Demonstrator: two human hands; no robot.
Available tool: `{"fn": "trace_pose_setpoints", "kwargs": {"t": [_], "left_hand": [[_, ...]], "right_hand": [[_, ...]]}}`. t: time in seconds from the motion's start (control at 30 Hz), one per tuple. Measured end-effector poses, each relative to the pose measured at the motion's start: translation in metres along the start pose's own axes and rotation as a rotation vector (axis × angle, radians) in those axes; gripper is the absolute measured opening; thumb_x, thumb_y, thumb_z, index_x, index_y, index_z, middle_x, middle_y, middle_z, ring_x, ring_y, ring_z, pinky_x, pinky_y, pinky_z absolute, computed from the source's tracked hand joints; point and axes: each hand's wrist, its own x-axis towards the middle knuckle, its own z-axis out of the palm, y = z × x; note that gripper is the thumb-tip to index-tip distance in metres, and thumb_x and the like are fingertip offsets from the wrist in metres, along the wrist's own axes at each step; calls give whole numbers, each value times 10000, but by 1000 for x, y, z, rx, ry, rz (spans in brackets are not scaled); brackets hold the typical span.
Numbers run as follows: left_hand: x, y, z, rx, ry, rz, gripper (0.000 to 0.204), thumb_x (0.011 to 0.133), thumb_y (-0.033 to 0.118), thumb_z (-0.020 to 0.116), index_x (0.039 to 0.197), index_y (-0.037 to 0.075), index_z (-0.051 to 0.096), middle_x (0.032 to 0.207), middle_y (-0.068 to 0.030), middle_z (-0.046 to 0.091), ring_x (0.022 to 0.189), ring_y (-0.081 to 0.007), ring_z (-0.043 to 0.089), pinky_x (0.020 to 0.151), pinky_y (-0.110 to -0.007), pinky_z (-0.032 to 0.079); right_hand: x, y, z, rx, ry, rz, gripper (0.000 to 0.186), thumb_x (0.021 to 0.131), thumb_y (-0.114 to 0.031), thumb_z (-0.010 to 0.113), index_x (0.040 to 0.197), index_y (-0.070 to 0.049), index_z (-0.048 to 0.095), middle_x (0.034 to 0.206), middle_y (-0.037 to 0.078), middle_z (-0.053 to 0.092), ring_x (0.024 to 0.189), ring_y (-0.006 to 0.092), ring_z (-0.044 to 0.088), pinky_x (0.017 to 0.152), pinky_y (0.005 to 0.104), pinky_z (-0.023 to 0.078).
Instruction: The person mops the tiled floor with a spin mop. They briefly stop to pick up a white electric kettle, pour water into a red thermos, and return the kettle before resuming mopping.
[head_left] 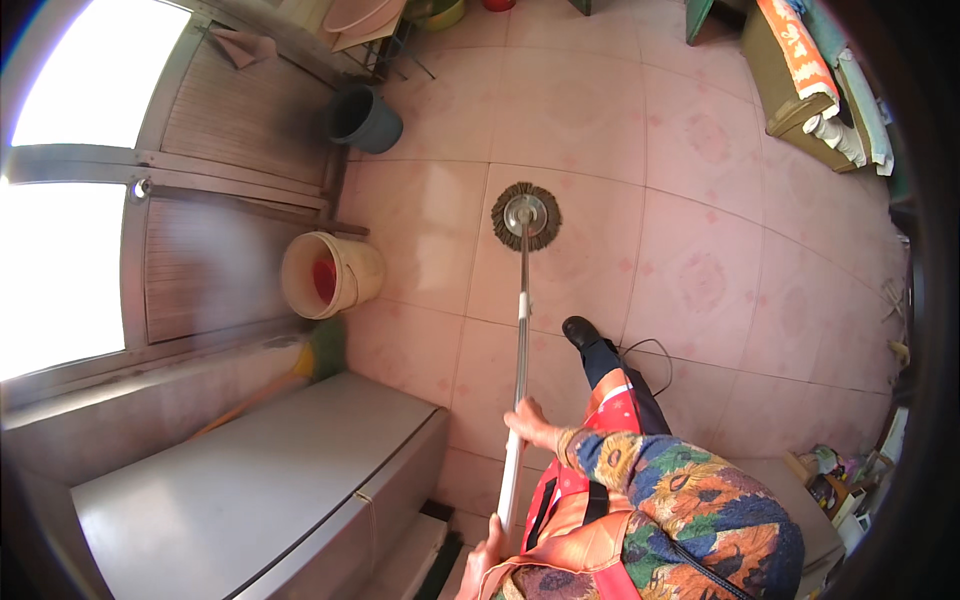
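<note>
A spin mop (pixel 521 350) with a long silver and white pole stretches away from me over the pink tiles. Its round head of dark brownish strands lies spread on the floor around a metal disc. My right hand (pixel 533 422) is closed around the white middle part of the pole. Lower down, near the bottom edge of the view, my left hand (pixel 485 558) grips the pole's upper end; part of this hand is cut off by sleeve and frame edge.
A cream bucket (pixel 360 272) with something red inside stands by the door (pixel 215 270), and a dark bucket (pixel 377 125) sits beyond it. A grey refrigerator-like cabinet (pixel 250 480) fills the lower left. A cardboard box (pixel 790 120) stands far right. A cable (pixel 668 362) lies near my shoe.
</note>
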Motion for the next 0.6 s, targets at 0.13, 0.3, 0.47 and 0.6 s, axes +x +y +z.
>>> {"fn": "trace_pose_setpoints", "kwargs": {"t": [0.13,0.3,0.47,0.6], "left_hand": [[84,53,-33,-32,58,48,765,780,107,618,1460,54,272,767,-215,656,689,-383,669,570,-403,517],[59,48,-21,133,115,169,746,745,10,603,1415,-41,278,788,-282,593,679,-409,630,581,-440,499],[-6,-15,-26,69,-80,40,807,733,42,621,1439,-22,236,774,-264,605,681,-409,639,585,-451,504],[38,31,-50,122,-74,129,826,727,51,627,1445,-18,224,761,-254,608,675,-407,641,584,-454,504]], "right_hand": [[82,-69,-64,264,-124,-5,313,756,-129,583,867,155,511,779,286,627,680,423,677,536,482,581],[59,-39,-53,280,-69,22,291,740,-158,611,818,96,491,785,269,622,651,387,676,480,459,569],[-36,23,25,57,59,25,468,722,-291,630,920,126,560,951,353,594,926,445,625,812,476,517],[14,-19,-26,198,64,-65,408,697,-291,649,797,100,591,683,265,618,693,372,669,580,458,533]]}}
